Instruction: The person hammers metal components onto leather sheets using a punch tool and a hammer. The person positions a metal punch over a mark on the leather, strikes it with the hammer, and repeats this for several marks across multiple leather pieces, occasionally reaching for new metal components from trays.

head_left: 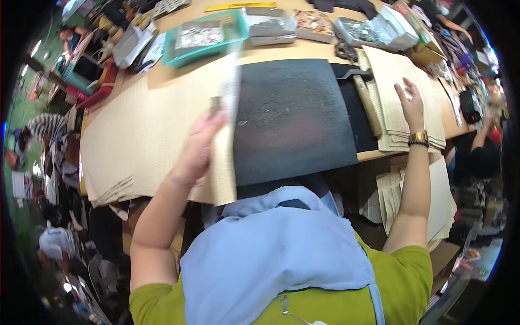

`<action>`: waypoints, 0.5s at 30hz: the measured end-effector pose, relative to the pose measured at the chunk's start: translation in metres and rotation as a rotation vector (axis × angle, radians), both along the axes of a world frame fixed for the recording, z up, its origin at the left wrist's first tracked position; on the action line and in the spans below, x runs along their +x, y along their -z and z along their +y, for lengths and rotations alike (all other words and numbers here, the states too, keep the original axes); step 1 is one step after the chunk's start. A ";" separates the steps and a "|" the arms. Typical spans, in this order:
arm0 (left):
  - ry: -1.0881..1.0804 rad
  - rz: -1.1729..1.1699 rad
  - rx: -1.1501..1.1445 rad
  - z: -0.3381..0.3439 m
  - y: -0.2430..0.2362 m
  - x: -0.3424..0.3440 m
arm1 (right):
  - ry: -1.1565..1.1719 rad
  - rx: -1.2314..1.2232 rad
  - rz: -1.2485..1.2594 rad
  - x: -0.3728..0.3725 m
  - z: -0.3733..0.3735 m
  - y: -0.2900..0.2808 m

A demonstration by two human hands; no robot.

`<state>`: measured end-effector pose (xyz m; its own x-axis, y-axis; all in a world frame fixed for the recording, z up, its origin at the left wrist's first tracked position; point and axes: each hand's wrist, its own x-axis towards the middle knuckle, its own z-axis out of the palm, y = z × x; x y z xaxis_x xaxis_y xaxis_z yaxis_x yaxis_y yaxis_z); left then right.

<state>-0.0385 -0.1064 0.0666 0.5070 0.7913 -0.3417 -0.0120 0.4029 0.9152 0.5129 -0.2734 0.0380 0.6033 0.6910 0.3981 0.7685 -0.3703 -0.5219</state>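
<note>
My left hand [199,143] is closed at the edge of a textured cream sheet [223,168], which is tilted up and blurred by motion. A small brownish piece [215,104] shows at its fingertips, too smeared to name. Under and left of this hand spread overlapping cream sheets [135,135]. My right hand [411,103] is over the stack of cream sheets [392,70] on the right, fingers apart, with nothing in it. Between the hands is a dark, worn mat [292,119]. Beside the right stack lies a hammer-like tool [368,105] with a thick wooden handle and dark head.
Along the back stand a teal tray [173,57] of pale pieces, a box of grey pieces [268,35], a box of orange-brown pieces [314,27] and a box with clear bags [357,30]. More sheets [433,200] sit below the table's right edge. Other people work at both sides.
</note>
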 end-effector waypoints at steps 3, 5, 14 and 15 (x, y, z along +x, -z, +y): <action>0.128 -0.110 0.036 -0.026 0.016 0.066 | -0.325 -0.033 0.835 -0.119 0.035 -0.013; 0.240 -0.117 -0.051 -0.040 0.026 0.105 | -0.462 -0.160 1.055 -0.173 0.036 -0.013; -0.038 -0.332 0.157 0.045 0.048 0.087 | -0.444 0.188 0.743 -0.167 0.043 0.039; -0.114 -0.382 0.253 0.067 0.054 0.078 | -0.429 0.210 0.582 -0.154 0.044 0.044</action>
